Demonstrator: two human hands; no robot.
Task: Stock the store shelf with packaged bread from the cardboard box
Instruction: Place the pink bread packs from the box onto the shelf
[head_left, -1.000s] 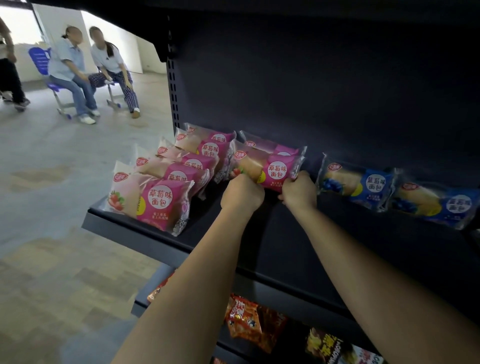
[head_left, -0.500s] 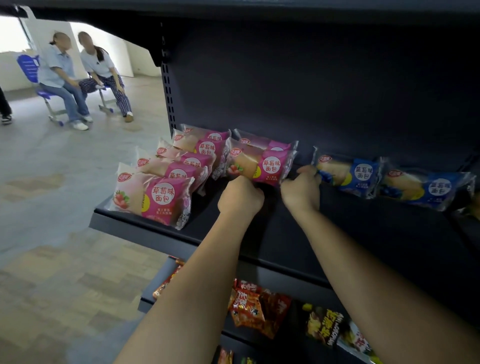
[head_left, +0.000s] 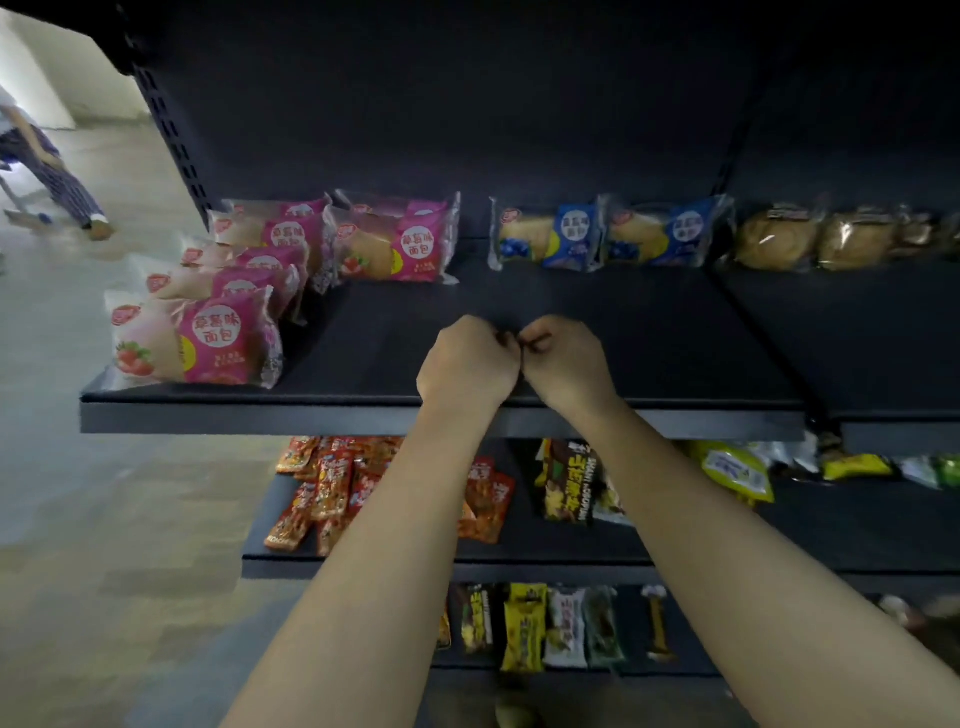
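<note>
Black shelf (head_left: 675, 338) beneath fisted left hand (head_left: 467, 359), right hand (head_left: 565, 358)

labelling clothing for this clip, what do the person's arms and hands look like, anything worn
The left hand and right hand are bare, no gloves. Both forearms are uncovered down to the frame's bottom edge, so no sleeve shows. Neither wrist carries a watch or bracelet. Rings cannot be ruled out from this angle.

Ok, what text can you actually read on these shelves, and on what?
"草莓味面包": on the front pink bread pack and the pink pack at the back.
Blue bread packs: lettering too blurred.
Lower-shelf snack bags: too blurred.
</note>
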